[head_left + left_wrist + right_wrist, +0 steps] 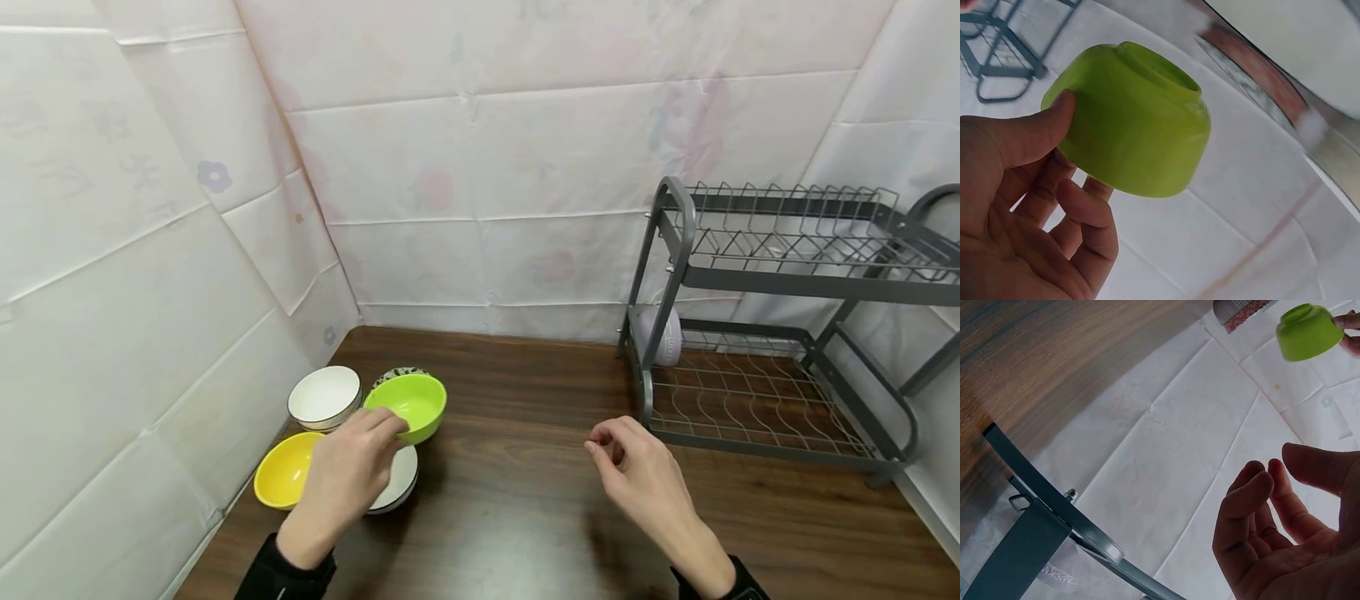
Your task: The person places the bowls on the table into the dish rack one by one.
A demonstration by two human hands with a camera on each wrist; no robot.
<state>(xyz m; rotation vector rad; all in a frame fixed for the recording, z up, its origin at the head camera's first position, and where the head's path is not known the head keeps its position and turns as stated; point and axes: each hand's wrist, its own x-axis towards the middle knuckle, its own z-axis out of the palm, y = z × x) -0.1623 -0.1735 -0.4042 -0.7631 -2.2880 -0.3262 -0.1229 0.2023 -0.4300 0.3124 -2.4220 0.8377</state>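
Note:
My left hand (352, 462) pinches the rim of a lime green bowl (420, 400), thumb on one side and fingers on the other. In the left wrist view the green bowl (1135, 125) is tilted with its foot ring facing up. Around that hand stand a white bowl (324, 396) with a dark rim, a yellow bowl (281, 475), another white bowl (401, 479) partly under the hand, and a patterned bowl (401, 372) mostly hidden behind the green one. My right hand (641, 471) is over the table with loosely curled fingers and nothing between them.
A dark grey two-tier dish rack (780, 279) stands at the right. On its lower tier a pale lilac bowl (667, 337) is propped on its side at the left end. The brown wooden table (510, 467) meets fabric-covered walls (480, 167) at the back and left.

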